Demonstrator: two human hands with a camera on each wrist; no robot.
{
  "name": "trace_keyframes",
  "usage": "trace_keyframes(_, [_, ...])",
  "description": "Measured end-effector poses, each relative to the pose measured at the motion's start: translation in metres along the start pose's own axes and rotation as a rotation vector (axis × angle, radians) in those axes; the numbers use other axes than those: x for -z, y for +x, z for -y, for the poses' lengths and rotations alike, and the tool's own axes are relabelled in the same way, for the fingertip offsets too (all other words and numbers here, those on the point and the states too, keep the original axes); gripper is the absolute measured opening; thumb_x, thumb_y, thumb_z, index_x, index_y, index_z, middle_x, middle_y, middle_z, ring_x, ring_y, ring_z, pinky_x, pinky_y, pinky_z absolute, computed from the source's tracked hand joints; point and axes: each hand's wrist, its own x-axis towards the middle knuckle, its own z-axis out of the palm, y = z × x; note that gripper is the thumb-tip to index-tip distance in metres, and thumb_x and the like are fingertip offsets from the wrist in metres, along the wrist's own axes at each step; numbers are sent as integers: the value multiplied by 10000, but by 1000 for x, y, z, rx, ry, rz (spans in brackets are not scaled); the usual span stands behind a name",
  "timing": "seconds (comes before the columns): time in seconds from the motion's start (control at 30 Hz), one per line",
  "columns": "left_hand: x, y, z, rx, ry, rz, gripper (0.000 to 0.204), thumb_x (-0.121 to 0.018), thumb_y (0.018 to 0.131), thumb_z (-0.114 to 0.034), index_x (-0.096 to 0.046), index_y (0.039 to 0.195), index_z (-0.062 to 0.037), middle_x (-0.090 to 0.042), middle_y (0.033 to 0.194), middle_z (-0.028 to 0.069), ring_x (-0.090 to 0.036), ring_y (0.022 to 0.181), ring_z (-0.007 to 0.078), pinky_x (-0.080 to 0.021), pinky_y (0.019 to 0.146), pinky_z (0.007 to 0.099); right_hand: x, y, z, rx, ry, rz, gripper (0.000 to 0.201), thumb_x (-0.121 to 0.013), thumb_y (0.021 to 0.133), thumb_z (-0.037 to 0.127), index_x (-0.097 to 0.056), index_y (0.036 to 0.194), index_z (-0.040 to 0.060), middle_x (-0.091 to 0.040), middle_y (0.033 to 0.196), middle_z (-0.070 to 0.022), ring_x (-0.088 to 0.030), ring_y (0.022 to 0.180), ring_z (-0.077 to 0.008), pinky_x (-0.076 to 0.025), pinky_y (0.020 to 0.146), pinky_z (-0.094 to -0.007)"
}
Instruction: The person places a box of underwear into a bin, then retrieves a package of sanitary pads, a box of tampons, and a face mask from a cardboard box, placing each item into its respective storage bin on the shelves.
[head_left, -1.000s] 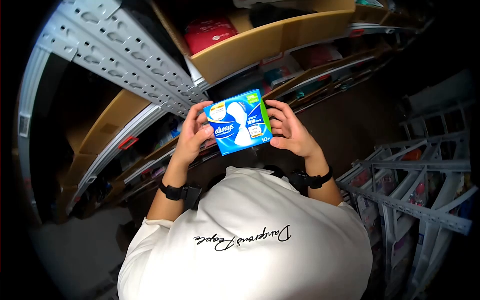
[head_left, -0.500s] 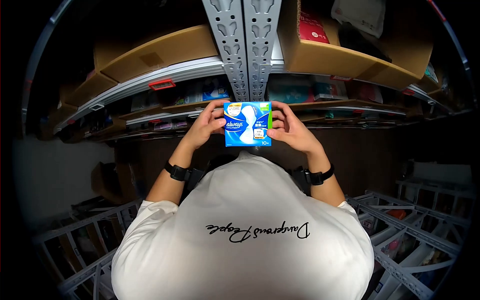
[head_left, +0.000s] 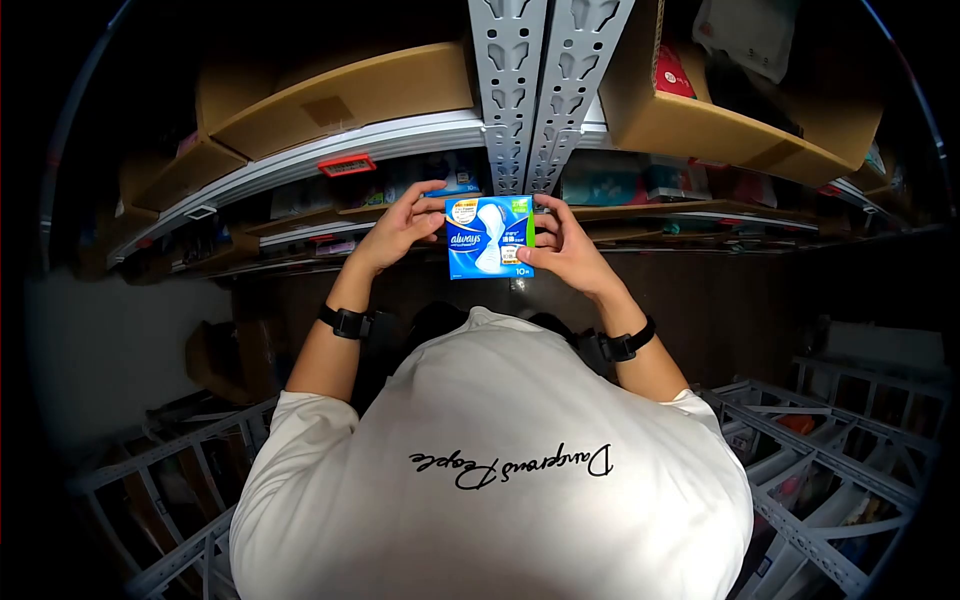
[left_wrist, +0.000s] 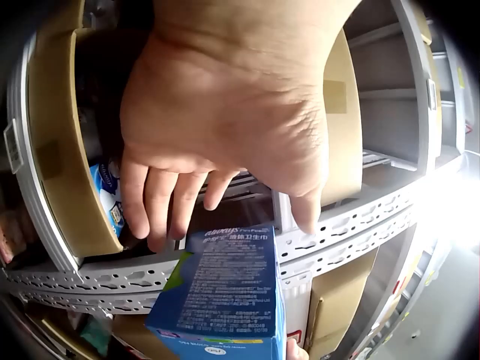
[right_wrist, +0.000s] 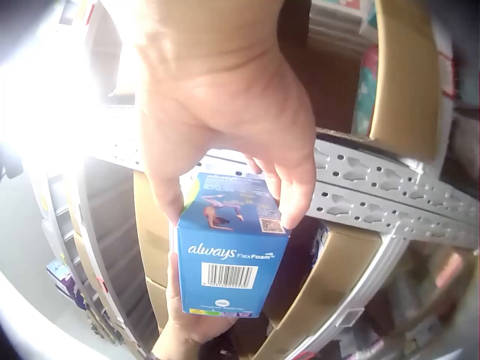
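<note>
1. Your right hand (head_left: 575, 255) grips the blue box (head_left: 490, 238) by its green-edged right side, thumb at the front and fingers round the side; that hold probably leaves the printed face clear for you to read.
2. Your left hand (head_left: 395, 235) is released, fingers extended just beside the box's opposite side, perhaps kept close for support; whether a fingertip touches it, you cannot tell from here.
3. The box is in the air before your chest, in front of the shelf post (head_left: 508, 100).
4. Left of the post, a cardboard bin (head_left: 400, 90) has contents lost in shadow.
5. The right-hand carton (head_left: 725, 118) holds a red package (head_left: 672, 75) and a pale bag (head_left: 750, 35); its high front wall likely stops them sliding out.
6. Your left wrist view shows a blue-and-white pack (left_wrist: 107, 196) inside a carton.
</note>
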Motion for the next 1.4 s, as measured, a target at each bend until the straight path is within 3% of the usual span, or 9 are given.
trace_keyframes(0.17, [22, 1, 19, 29, -32, 47, 511, -691, 929, -169, -462, 1364, -31, -630, 1190, 78, -606, 1069, 128, -483, 942, 278, -37, 15, -28, 60, 47, -30, 838, -790, 842, 170, -257, 1465, -2, -544, 1278, -155, -596, 1107, -186, -531, 908, -331])
trace_keyframes(0.3, [70, -3, 34, 101, -76, -62, 449, -659, 941, -278, -516, 1297, -42, -666, 1094, 41, -642, 952, 94, -532, 831, 268, -66, 38, -52, -6, 262, -186, 512, -568, 1013, 198, -326, 1436, 39, -655, 1113, -88, -648, 1003, -169, -535, 855, -317])
trace_keyframes(0.4, [102, -13, 31, 128, -91, -73, 467, -661, 937, -283, -509, 1308, -46, -666, 1079, 39, -651, 934, 103, -541, 827, 283, -84, 70, -101, 53, -20, -247, 501, -593, 990, 212, -375, 1417, 67, -657, 1129, -107, -658, 983, -179, -534, 826, -316])
trace_keyframes(0.47, [122, -21, 32, 117, -120, -38, 475, -659, 936, -279, -498, 1317, -46, -652, 1088, 42, -651, 954, 120, -539, 844, 289, -107, 85, -107, 86, -486, -275, 526, -631, 940, 227, -413, 1402, 98, -655, 1132, -151, -673, 990, -270, -543, 810, -360])
trace_keyframes(0.63, [170, -36, 48, 123, -131, 104, 501, -669, 929, -291, -483, 1335, -64, -614, 1150, 57, -623, 1024, 143, -527, 887, 312, -142, 134, -117, 158, -956, -527, 487, -675, 889, 290, -485, 1303, 115, -651, 1120, -209, -644, 962, -415, -535, 760, -486])
trace_keyframes(0.77, [186, -47, 45, 140, -80, 200, 512, -684, 916, -307, -474, 1324, -78, -597, 1134, 51, -611, 1013, 130, -529, 860, 294, -155, 142, -112, 91, -1111, -671, 471, -699, 873, 388, -503, 1205, 117, -689, 807, -183, -671, 780, -417, -523, 640, -522])
trace_keyframes(0.9, [192, -49, 40, 149, -96, 274, 543, -693, 909, -295, -444, 1340, -76, -595, 1131, 64, -612, 1015, 136, -540, 876, 324, -162, 140, -111, -98, -1165, -643, 529, -700, 847, 486, -509, 1176, 118, -681, 773, -181, -670, 781, -416, -525, 645, -503])
trace_keyframes(1.17, [184, -63, 33, 224, -19, 426, 659, -739, 868, -258, -388, 1391, -61, -558, 1238, 105, -594, 1100, 164, -528, 927, 344, -192, 95, -131, -150, -1044, -687, 413, -702, 862, 317, -507, 1195, 170, -717, 887, -141, -677, 839, -390, -528, 694, -491])
trace_keyframes(1.4, [168, -70, 29, 77, 63, 519, 739, -782, 825, -195, -386, 1420, -5, -539, 1275, 120, -571, 1138, 171, -476, 979, 298, -217, 58, -145, -132, -1047, -783, 346, -685, 875, 352, -539, 1122, 158, -712, 861, -121, -672, 830, -382, -517, 671, -498])
